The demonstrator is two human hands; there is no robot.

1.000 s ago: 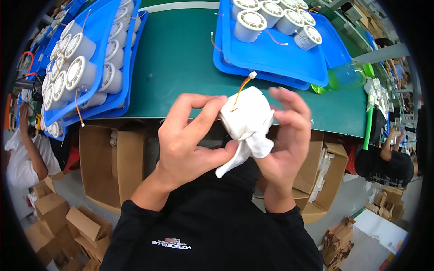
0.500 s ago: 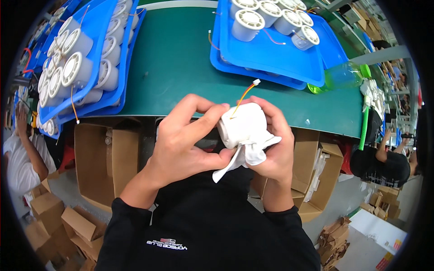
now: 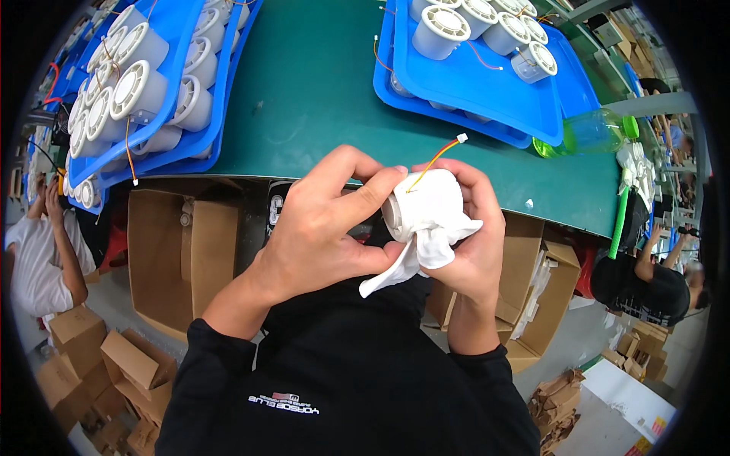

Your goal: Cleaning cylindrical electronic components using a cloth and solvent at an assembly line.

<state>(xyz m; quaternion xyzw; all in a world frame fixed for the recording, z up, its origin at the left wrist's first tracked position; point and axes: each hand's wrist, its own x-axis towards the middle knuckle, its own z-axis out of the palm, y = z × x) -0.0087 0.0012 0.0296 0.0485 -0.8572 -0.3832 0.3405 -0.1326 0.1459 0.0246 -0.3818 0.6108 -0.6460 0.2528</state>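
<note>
Between my two hands, just off the near edge of the green table, is a white round housing (image 3: 427, 196) tilted on its side. A thin red-and-yellow cable (image 3: 437, 158) with a small white plug sticks up from it. My left hand (image 3: 315, 220) grips its left end, thumb below and fingers above. On the other side my right hand (image 3: 477, 251) wraps round the housing and a crumpled white cloth (image 3: 435, 245). The cloth covers the lower part of the housing, and one corner hangs down toward my left thumb. My right fingertips are partly hidden behind the housing.
Stacked blue trays (image 3: 171, 99) of similar white housings stand at the left, with more blue trays (image 3: 487, 99) at the far right. Beside these lies a green bottle (image 3: 589, 133). Open cardboard boxes (image 3: 163, 258) sit below the green table (image 3: 304, 99). Other people work at both sides.
The whole view has shifted, so trays and table appear farther right. My hands keep nearly the same grip on the housing and cloth, with the housing slightly turned.
</note>
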